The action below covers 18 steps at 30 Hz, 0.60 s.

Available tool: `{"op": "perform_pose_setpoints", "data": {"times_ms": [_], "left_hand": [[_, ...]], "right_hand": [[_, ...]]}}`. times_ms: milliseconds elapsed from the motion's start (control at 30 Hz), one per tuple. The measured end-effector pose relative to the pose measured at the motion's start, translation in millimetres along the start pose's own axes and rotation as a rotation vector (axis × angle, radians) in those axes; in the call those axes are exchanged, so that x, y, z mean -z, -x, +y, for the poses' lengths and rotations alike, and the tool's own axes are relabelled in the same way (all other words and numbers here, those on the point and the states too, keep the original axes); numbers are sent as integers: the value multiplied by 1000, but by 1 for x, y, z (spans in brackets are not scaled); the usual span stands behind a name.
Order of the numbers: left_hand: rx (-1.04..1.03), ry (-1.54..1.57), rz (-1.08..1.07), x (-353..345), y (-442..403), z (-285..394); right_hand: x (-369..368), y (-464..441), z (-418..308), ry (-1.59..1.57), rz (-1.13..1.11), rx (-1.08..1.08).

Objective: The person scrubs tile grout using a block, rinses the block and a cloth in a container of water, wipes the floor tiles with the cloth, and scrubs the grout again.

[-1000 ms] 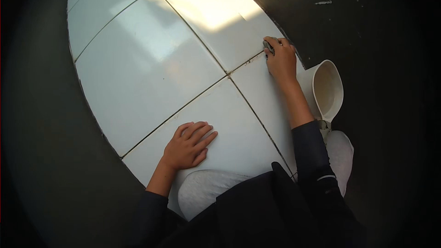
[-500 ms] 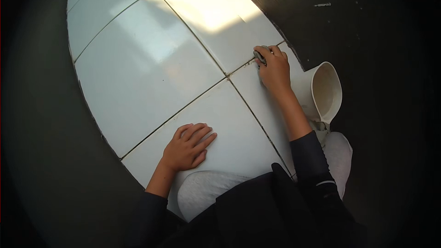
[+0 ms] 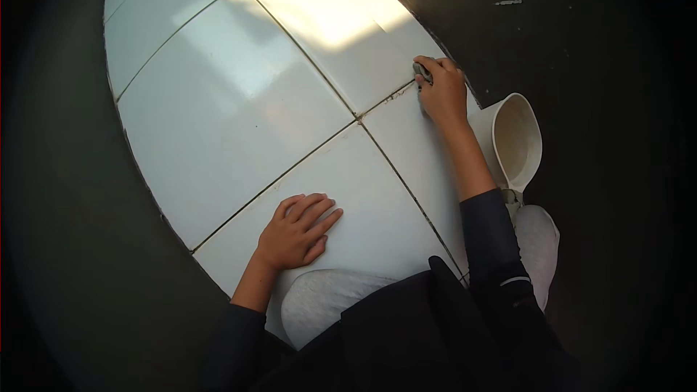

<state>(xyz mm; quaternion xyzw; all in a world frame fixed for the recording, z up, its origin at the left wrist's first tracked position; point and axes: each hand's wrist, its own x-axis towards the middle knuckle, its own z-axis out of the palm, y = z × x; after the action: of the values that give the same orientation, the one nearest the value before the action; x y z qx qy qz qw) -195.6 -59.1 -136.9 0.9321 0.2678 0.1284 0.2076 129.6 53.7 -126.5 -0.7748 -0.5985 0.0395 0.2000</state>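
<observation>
My right hand is closed around a small grey pad, whose exact kind I cannot make out. It holds the pad against the dark joint between two white floor tiles, near the tiles' right edge. Crumbly brown residue lies along that joint to the left of the pad. My left hand rests flat on the white tile in front of my knee, fingers spread, holding nothing.
A white plastic pitcher stands to the right of my right forearm, its open mouth facing right. My knee in grey trousers is close behind my left hand. Sunlight falls on the far tiles. Dark floor borders the tiles.
My right hand and the grey pad have slid up and to the right along the joint, baring more of the residue. My left hand has stayed in place.
</observation>
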Motion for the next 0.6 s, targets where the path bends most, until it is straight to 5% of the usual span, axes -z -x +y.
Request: {"op": "perform_pose_setpoints", "data": {"times_ms": [600], "left_hand": [[2, -3, -9, 1, 0, 0]], "right_hand": [[8, 9, -8, -38, -86, 33]]}}
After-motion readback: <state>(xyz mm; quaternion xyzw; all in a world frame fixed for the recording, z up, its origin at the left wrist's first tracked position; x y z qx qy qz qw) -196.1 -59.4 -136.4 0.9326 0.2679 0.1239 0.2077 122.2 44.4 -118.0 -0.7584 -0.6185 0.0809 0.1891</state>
